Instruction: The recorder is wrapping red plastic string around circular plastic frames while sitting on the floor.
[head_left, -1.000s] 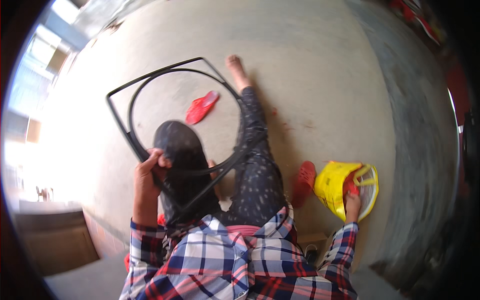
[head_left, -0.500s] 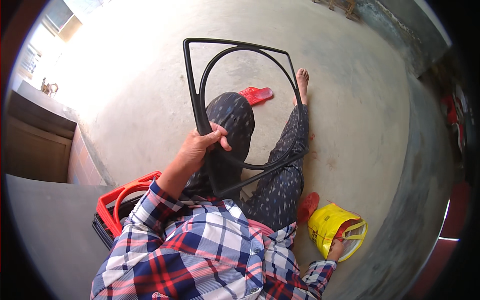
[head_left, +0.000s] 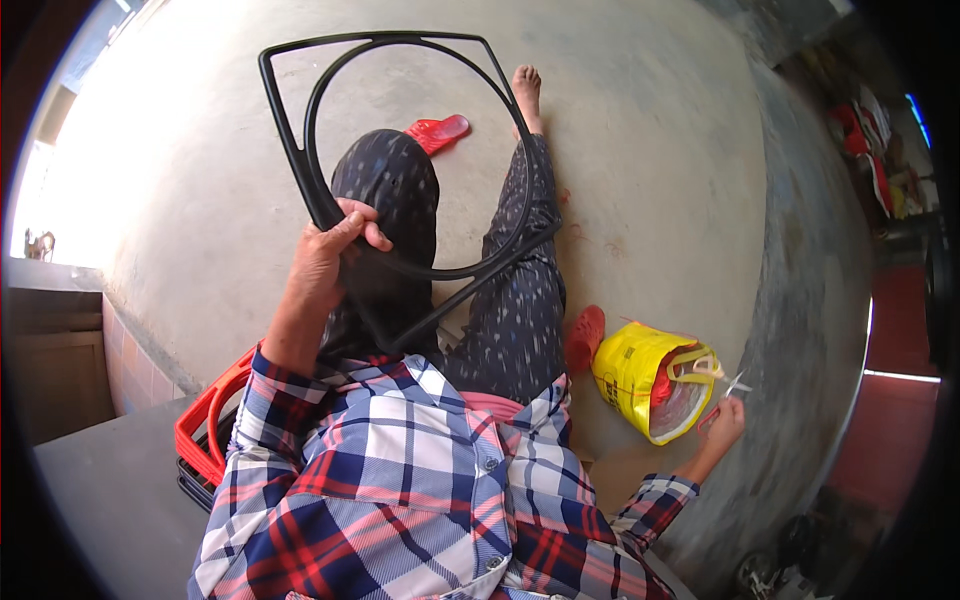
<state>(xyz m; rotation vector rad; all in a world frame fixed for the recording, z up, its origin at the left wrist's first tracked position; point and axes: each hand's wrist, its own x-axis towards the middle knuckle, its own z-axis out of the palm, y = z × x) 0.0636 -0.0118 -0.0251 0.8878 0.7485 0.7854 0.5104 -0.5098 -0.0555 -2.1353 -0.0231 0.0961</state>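
Head view: yellow bag (head_left: 628, 377) taken as the landmark, lying tipped on the concrete floor (head_left: 650, 200), mouth turned rightward, red stuff (head_left: 661, 385) showing inside. Black frame (head_left: 308, 180), an angular outline with a round ring inside it, is held up well to the left of the bag and farther out, over the dark patterned trousers (head_left: 385, 190). Left hand (head_left: 335, 250) clamped on the frame's near left edge, thumb and fingers wrapped about the bar. Right hand (head_left: 722, 425) just beside the bag's mouth, on its right; fingers closed round what look like scissors (head_left: 737, 387), pale blades spread and pointing away from the person. Grip on the handles partly hidden, fine detail too small to read. The two hands well apart, bag between them. Red shoe (head_left: 585, 340) right beside the bag, on its left; red slipper (head_left: 438, 132) farther out, up and left of it. Well left of the bag, by the person's left elbow: red frame (head_left: 215, 415) lying over dark frames (head_left: 193, 483). Progress, as judged: frame in hand, cutting tool outside the bag, the two not in contact; frame looks bare, no cut seen on anything, so work on this piece seems barely begun. Whether the stacked ones are finished, cannot tell.
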